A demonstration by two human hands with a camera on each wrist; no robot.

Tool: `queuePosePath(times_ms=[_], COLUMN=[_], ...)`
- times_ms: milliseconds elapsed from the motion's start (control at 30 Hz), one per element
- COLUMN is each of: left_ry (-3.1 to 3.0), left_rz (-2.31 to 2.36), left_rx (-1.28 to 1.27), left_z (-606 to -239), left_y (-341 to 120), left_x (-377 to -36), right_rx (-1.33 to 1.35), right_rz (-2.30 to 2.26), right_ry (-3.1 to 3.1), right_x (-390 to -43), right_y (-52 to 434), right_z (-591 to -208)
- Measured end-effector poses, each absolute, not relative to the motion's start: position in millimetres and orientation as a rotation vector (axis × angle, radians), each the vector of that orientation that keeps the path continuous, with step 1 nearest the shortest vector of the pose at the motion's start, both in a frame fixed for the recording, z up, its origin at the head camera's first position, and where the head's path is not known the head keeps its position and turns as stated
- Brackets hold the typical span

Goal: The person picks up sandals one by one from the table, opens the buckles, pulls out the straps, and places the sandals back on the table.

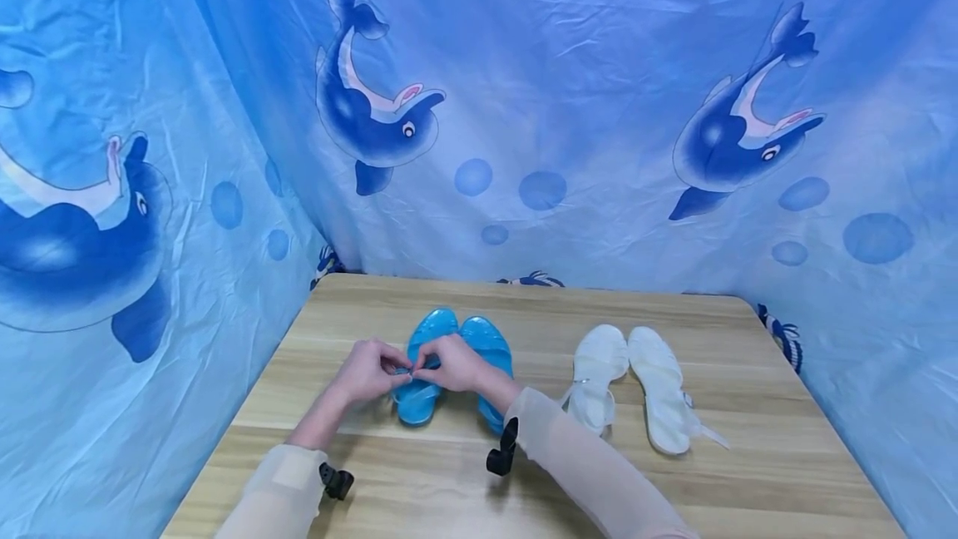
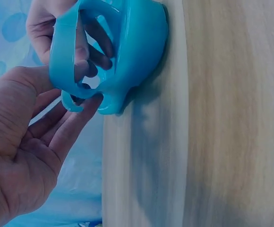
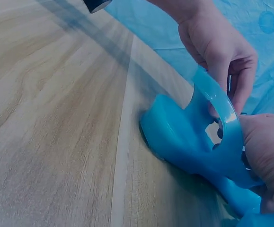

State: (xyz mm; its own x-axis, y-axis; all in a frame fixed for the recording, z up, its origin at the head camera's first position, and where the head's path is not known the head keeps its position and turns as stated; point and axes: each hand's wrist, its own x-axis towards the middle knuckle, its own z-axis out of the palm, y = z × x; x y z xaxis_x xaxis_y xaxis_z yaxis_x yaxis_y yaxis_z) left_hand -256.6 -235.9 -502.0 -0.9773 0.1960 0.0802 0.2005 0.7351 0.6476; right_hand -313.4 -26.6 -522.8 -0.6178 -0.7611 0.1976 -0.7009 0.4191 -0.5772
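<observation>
Fingers pinching: left hand (image 1: 368,371) and right hand (image 1: 452,363) both on ankle strap (image 2: 62,52) of blue sandal (image 1: 417,411), sole-down on table (image 1: 407,485) beside mate (image 1: 488,341). Looks like buckling; next move likely wants careful threading.

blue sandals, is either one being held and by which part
The leftmost blue sandal is held by its ankle strap, in the grip of both the left hand and right hand; exact pinch points are partly hidden.
</observation>
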Motion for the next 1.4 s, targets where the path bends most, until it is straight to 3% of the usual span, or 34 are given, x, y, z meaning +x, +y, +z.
queuePosePath(times_ms=[267, 733, 1400], left_ry=[-2.922, -2.84, -2.883], left_rz=[-1.082, -1.41, -1.514], left_rx=[-0.432, -0.261, -0.227], left_z=[-504, -517, -513], left_y=[-235, -255, -254], left_x=[-265, -257, -263], right_rx=[-1.29, -1.421, -1.214], right_rz=[-0.937, -0.846, -1.143], right_ry=[2.603, 2.564, 2.516], right_x=[-314, -311, -318], right_y=[-25, -33, -23], right_z=[-522, -525, -529])
